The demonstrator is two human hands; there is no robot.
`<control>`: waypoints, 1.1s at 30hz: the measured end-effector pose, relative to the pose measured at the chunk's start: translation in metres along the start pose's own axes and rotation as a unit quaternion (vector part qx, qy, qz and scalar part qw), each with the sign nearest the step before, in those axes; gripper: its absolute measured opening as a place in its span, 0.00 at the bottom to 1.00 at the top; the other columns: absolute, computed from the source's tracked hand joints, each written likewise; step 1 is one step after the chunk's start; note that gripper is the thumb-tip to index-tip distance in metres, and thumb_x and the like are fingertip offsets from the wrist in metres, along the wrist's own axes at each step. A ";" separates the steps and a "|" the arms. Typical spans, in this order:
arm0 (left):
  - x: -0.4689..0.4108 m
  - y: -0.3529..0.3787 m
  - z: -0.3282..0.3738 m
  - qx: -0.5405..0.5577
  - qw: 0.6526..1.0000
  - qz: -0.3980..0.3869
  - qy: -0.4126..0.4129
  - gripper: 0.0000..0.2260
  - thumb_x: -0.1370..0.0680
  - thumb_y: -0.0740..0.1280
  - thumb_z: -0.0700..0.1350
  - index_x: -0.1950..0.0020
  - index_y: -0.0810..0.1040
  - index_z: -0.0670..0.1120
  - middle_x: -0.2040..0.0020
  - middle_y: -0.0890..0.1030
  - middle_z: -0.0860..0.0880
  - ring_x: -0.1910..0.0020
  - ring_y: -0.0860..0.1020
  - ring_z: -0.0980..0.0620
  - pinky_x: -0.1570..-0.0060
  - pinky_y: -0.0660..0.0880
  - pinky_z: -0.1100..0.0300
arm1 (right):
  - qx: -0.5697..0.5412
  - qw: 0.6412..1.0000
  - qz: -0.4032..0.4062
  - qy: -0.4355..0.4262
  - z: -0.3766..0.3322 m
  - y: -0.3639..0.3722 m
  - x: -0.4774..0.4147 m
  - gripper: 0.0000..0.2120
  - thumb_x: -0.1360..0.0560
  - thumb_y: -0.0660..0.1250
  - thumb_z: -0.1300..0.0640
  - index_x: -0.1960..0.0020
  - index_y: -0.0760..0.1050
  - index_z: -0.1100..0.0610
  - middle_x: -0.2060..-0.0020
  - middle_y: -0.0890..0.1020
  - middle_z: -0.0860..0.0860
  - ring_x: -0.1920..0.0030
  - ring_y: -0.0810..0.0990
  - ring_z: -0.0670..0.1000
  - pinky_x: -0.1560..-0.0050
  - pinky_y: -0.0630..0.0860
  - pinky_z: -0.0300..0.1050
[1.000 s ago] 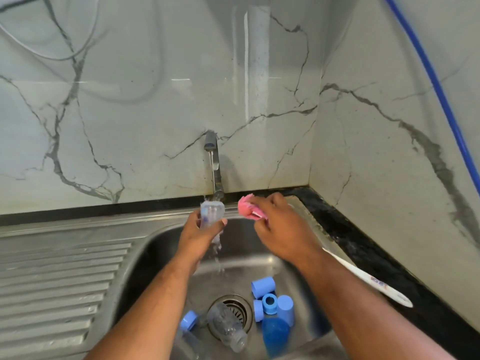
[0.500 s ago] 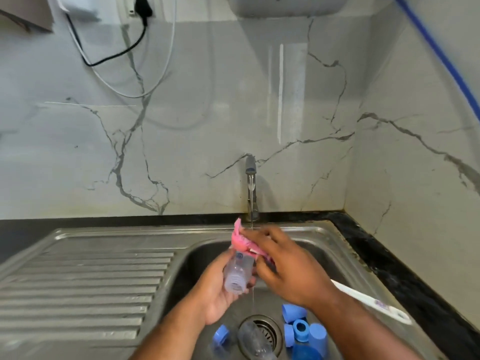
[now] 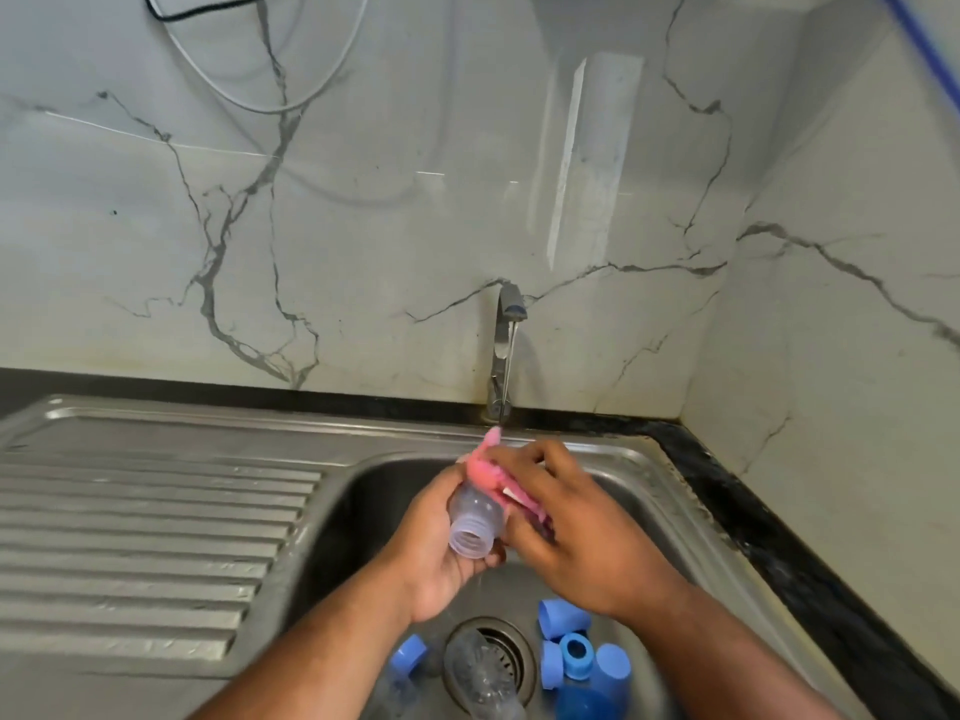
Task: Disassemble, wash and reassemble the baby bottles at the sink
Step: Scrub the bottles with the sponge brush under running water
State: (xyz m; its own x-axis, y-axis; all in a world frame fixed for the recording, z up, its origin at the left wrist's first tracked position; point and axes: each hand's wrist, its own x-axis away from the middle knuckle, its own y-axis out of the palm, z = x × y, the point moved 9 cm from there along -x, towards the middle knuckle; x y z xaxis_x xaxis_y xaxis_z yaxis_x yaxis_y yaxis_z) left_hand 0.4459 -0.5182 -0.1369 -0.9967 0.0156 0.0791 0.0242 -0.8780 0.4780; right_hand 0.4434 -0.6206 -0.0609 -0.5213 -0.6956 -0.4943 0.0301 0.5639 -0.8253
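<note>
My left hand (image 3: pixel 434 556) grips a clear baby bottle (image 3: pixel 475 522) over the sink basin (image 3: pixel 363 511), its threaded mouth tilted toward me. My right hand (image 3: pixel 571 532) holds the pink head of a bottle brush (image 3: pixel 491 475) against the bottle's side, under a thin stream from the tap (image 3: pixel 506 345). The brush handle is hidden behind my right arm. On the basin floor lie several blue caps and rings (image 3: pixel 571 652), one more blue ring (image 3: pixel 410 654) and another clear bottle (image 3: pixel 480 678) over the drain.
A ribbed steel draining board (image 3: pixel 145 532) stretches to the left. Marble walls meet in a corner on the right, above a black counter strip (image 3: pixel 779 537). Cables (image 3: pixel 270 96) hang on the back wall.
My left hand lowered the bottle from under the tap and tipped its mouth toward me. My right hand brought the pink brush head down onto it. The view shifted right and down.
</note>
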 end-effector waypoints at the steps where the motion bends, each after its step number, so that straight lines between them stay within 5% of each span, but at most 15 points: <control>1: 0.000 0.000 0.000 0.006 1.000 -0.007 0.004 0.22 0.18 0.59 0.58 0.45 0.83 0.43 0.54 0.83 0.39 0.58 0.81 0.47 0.61 0.74 0.55 | 0.002 0.999 -0.016 -0.030 -0.008 0.002 0.002 0.26 0.19 0.62 0.45 0.24 0.59 0.37 0.39 0.66 0.41 0.48 0.76 0.43 0.52 0.78 0.39; 6: 0.005 0.004 0.002 0.043 0.999 -0.001 -0.010 0.18 0.18 0.56 0.53 0.50 0.80 0.42 0.60 0.79 0.42 0.68 0.75 0.47 0.75 0.65 0.61 | 0.057 0.996 0.068 0.026 0.006 -0.016 -0.003 0.21 0.17 0.58 0.41 0.25 0.62 0.36 0.37 0.64 0.39 0.54 0.77 0.42 0.58 0.74 0.33; 11: 0.005 -0.003 0.003 0.031 1.000 0.001 0.001 0.21 0.19 0.58 0.57 0.49 0.81 0.42 0.60 0.79 0.41 0.63 0.75 0.47 0.68 0.66 0.56 | 0.051 0.996 -0.040 -0.068 -0.022 0.002 0.005 0.21 0.17 0.57 0.40 0.24 0.61 0.35 0.38 0.65 0.39 0.54 0.76 0.43 0.59 0.75 0.34; 16: 0.006 0.003 -0.001 0.020 0.999 -0.008 -0.033 0.18 0.19 0.60 0.54 0.47 0.82 0.42 0.55 0.82 0.40 0.63 0.79 0.48 0.72 0.73 0.61 | 0.068 0.995 0.064 0.033 0.013 -0.025 -0.001 0.20 0.18 0.59 0.43 0.26 0.67 0.38 0.38 0.68 0.41 0.54 0.77 0.42 0.58 0.77 0.37; 20: 0.007 0.003 0.010 0.040 0.999 -0.030 0.004 0.21 0.20 0.59 0.56 0.50 0.86 0.42 0.53 0.84 0.40 0.58 0.82 0.47 0.58 0.74 0.55 | 0.052 0.995 -0.046 -0.076 -0.023 -0.002 0.005 0.22 0.19 0.61 0.42 0.25 0.64 0.33 0.38 0.67 0.38 0.54 0.75 0.41 0.59 0.72 0.30; 25: 0.009 0.010 0.009 0.040 0.998 -0.050 -0.009 0.18 0.22 0.65 0.57 0.51 0.85 0.44 0.55 0.80 0.42 0.62 0.76 0.50 0.70 0.70 0.61 | 0.064 0.997 0.035 0.008 -0.003 -0.023 0.000 0.22 0.21 0.61 0.40 0.27 0.67 0.34 0.40 0.67 0.36 0.56 0.75 0.40 0.61 0.72 0.32; 29: 0.006 -0.001 0.008 0.079 0.997 -0.020 -0.009 0.24 0.18 0.57 0.55 0.53 0.87 0.41 0.54 0.84 0.39 0.59 0.83 0.45 0.59 0.78 0.53 | 0.062 0.994 -0.038 -0.080 -0.037 -0.001 0.005 0.21 0.20 0.59 0.39 0.28 0.64 0.31 0.40 0.69 0.37 0.55 0.77 0.42 0.58 0.77 0.36; 33: 0.000 -0.002 0.001 0.050 0.998 0.002 -0.026 0.17 0.20 0.60 0.52 0.47 0.81 0.41 0.57 0.82 0.40 0.65 0.78 0.46 0.73 0.71 0.59 | 0.088 0.994 0.059 0.041 0.010 -0.023 0.000 0.21 0.20 0.63 0.43 0.28 0.66 0.34 0.42 0.67 0.39 0.57 0.77 0.43 0.60 0.78 0.42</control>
State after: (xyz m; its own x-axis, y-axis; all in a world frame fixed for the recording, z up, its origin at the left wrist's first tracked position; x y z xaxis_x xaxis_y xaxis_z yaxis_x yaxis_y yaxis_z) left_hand 0.4458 -0.5156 -0.1373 -0.9912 0.0395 0.1263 0.0388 -0.8256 0.5629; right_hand 0.4512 -0.6376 -0.0447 -0.5723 -0.5871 -0.5725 0.2391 0.5483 -0.8014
